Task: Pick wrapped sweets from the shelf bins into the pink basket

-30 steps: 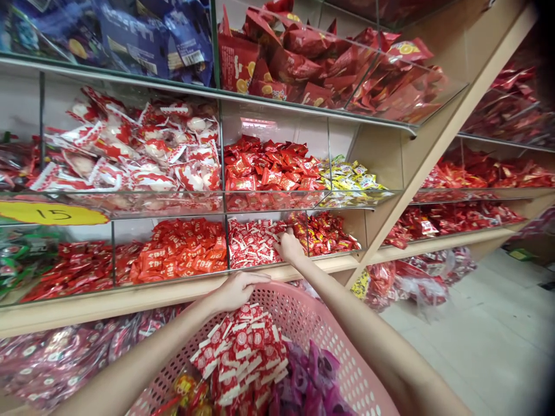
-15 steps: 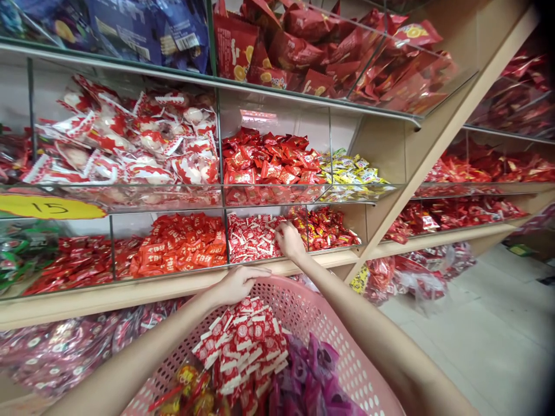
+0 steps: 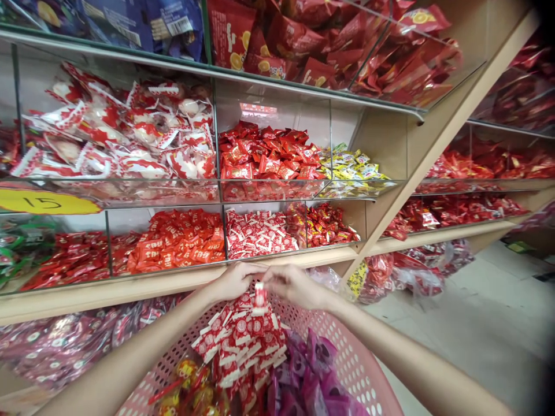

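My left hand (image 3: 234, 281) is closed on the far rim of a pink perforated plastic basket (image 3: 368, 358). Just over that rim, my right hand (image 3: 295, 286) is slightly blurred, its fingers loosely parted and pointing left. A small red-and-white candy packet (image 3: 260, 297) is in the air right under those fingers. Below it, inside the basket, lies a heap of matching red-and-white packets (image 3: 243, 341). Purple-wrapped sweets (image 3: 307, 375) fill the basket's right side, and gold-and-red wrapped sweets (image 3: 191, 387) lie at the left.
A shelf bin of red-and-white packets (image 3: 260, 231) faces me behind the wooden ledge (image 3: 173, 283). Orange-red packets (image 3: 182, 240) sit left of it. Clear dividers separate the bins. A yellow price tag (image 3: 47, 199) hangs at left. Bagged goods (image 3: 403, 274) lie under the shelf.
My right hand has come back from the bin of red-and-white packets to above the basket, and a packet now shows beneath it. My left hand stays on the rim.
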`<state>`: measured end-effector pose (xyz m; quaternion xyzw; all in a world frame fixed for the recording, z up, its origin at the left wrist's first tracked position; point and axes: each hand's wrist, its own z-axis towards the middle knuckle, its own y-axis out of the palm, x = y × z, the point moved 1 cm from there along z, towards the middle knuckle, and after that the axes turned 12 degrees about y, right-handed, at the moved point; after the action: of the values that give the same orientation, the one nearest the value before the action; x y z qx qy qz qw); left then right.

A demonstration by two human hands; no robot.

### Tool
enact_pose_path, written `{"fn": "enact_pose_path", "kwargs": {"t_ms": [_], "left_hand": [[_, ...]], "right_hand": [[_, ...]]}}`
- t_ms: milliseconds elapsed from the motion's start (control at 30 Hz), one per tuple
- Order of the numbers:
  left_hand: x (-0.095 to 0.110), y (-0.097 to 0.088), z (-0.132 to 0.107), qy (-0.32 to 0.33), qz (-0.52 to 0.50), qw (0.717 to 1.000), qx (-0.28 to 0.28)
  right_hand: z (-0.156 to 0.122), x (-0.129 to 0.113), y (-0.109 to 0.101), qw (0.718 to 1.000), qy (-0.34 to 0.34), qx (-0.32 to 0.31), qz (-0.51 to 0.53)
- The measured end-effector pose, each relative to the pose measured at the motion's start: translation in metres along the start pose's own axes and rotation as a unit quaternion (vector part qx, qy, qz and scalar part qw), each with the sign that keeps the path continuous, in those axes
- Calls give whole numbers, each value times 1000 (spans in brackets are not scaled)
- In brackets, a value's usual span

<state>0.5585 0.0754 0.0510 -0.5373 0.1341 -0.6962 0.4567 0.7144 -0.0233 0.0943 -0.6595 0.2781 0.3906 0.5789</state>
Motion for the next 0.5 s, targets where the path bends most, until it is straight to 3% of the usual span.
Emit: {"fn": "enact_pose_path", "kwargs": {"t_ms": [133, 300, 400, 500], "left_hand": [[-1, 0, -1, 0, 6, 1000, 22], [-4, 0, -2, 0, 8, 1000, 14], [-6, 0, -2, -3, -3, 1000, 20], [-7, 0, -1, -8, -18, 1000, 11]], "right_hand": [[0, 13, 33, 994, 11, -67, -88], [1, 15, 43, 972, 24, -28, -234], [-4, -4, 39, 948, 51, 16, -313], [-11, -39, 43, 952, -15, 21, -305]]}}
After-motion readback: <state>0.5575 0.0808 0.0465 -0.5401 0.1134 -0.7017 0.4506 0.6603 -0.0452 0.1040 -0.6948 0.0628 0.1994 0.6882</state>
